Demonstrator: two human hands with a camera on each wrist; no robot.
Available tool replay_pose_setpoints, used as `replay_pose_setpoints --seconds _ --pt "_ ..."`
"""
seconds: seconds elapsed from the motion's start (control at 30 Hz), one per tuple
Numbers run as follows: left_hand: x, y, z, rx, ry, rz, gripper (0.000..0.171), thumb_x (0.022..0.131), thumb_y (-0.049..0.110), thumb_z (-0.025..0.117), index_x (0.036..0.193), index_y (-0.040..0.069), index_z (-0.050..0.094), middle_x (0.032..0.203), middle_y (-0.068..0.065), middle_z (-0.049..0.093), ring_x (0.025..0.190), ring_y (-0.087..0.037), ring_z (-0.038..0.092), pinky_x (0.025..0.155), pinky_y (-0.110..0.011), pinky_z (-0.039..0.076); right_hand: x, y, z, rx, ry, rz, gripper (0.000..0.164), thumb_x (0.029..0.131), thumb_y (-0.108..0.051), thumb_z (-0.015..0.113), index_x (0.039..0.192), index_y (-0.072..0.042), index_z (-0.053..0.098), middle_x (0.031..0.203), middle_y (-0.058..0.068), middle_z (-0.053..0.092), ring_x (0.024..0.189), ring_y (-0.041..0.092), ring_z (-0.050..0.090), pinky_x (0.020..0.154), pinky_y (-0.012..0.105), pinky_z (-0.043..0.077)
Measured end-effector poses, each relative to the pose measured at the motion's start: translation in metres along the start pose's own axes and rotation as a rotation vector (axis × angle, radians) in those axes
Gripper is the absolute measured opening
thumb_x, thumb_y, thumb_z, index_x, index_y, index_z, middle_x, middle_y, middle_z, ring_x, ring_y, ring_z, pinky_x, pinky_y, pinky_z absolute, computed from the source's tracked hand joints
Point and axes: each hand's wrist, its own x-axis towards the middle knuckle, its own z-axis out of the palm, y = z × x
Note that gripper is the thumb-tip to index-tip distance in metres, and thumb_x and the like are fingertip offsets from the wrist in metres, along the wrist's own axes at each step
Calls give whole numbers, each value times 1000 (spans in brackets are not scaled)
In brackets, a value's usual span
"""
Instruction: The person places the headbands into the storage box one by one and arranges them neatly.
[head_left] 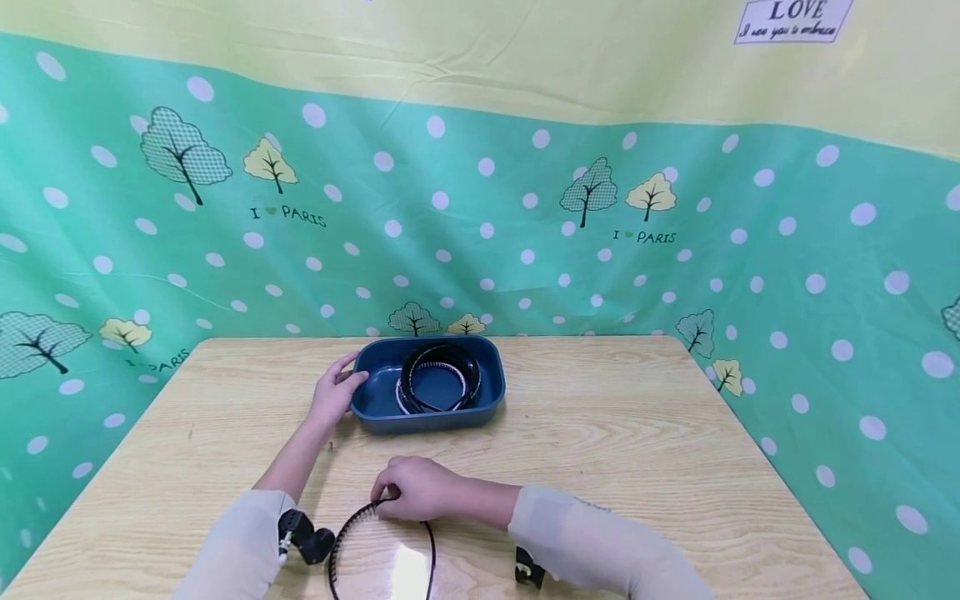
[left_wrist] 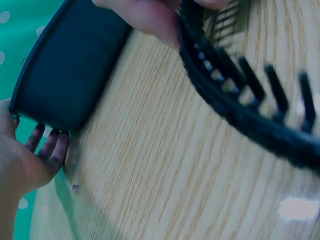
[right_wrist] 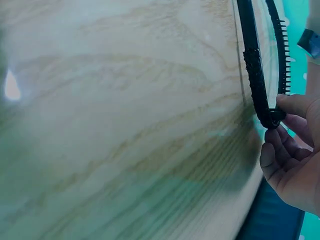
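A: Right hand?

B: Pinching the top of the arch of a black toothed headband between thumb and fingertips. The band lies on the wooden table at the near edge, its open ends pointing to 6 o'clock, toward the person.

A: Left hand?

B: Fingers laid against the left end wall of the dark blue tray, thumb over the rim, steadying it. Looks like a light hold, not a full clamp.

A: What's in the tray?

B: Other black headbands, stacked.

A: Key relation?

B: The tray sits at 12 o'clock from the right hand, near, with bare table between. Its long axis runs 9 to 3. The left hand is already on the tray; only the right hand is on the loose headband.
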Motion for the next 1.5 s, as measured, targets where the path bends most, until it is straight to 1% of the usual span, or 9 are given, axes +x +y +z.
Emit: replay_pose_setpoints --seconds 0.2,0.43,0.63,0.87,1.1,1.33,1.4,1.43,1.5 --pt "0 0 0 0 0 -1 55 95 26 51 146 23 33 141 -22 40 121 -36 49 79 -26 52 -6 7 -6 69 12 11 12 86 -23 66 96 -19 71 70 -13 50 64 -5 42 58 8 35" --pt "-1 1 1 -10 4 2 55 95 25 52 146 22 33 141 -22 41 119 -35 49 76 -24 52 -10 13 -10 103 50 33 12 86 -24 67 95 -18 71 70 -12 51 65 -6 43 59 7 36" --pt "-2 1 1 -4 5 10 54 95 25 52 146 21 33 140 -22 41 120 -36 49 79 -27 52 -13 16 -13 106 69 50 13 85 -28 68 95 -19 71 70 -13 51 64 -5 43 59 8 36" --pt "0 1 1 1 2 10 54 95 25 51 146 21 33 140 -22 41 120 -36 48 81 -28 52 -15 18 -18 126 73 72 12 86 -25 67 95 -18 70 69 -13 51 63 -4 44 58 9 37" --pt "1 -1 1 -2 -1 10 54 95 24 52 146 21 34 140 -22 41 120 -35 49 81 -27 52 -17 23 -24 134 77 90 13 86 -26 67 96 -19 70 71 -12 52 68 -3 45 60 10 39" --pt "-1 0 1 2 -2 7 55 95 26 51 146 22 33 141 -22 41 121 -36 48 83 -29 52 -19 24 -31 178 85 128 12 85 -25 68 95 -19 71 70 -12 49 68 -3 44 60 10 39" --pt "-1 1 1 -1 -4 8 55 95 26 51 147 21 32 141 -22 40 121 -36 48 85 -31 52 -19 24 -33 194 84 145 11 85 -24 68 95 -19 71 71 -11 50 68 -1 44 59 11 39" --pt "-2 1 1 -2 -4 8 55 95 26 51 147 21 32 141 -22 40 121 -36 48 86 -32 52 -18 27 -31 193 98 136 10 85 -25 68 94 -21 70 71 -11 50 67 -2 44 59 11 40" --pt "-3 3 1 -5 -4 6 55 95 26 52 147 21 32 140 -22 40 121 -36 48 87 -33 51 -19 28 -34 202 99 147 9 85 -25 68 94 -21 70 71 -11 50 67 -1 45 59 12 40"
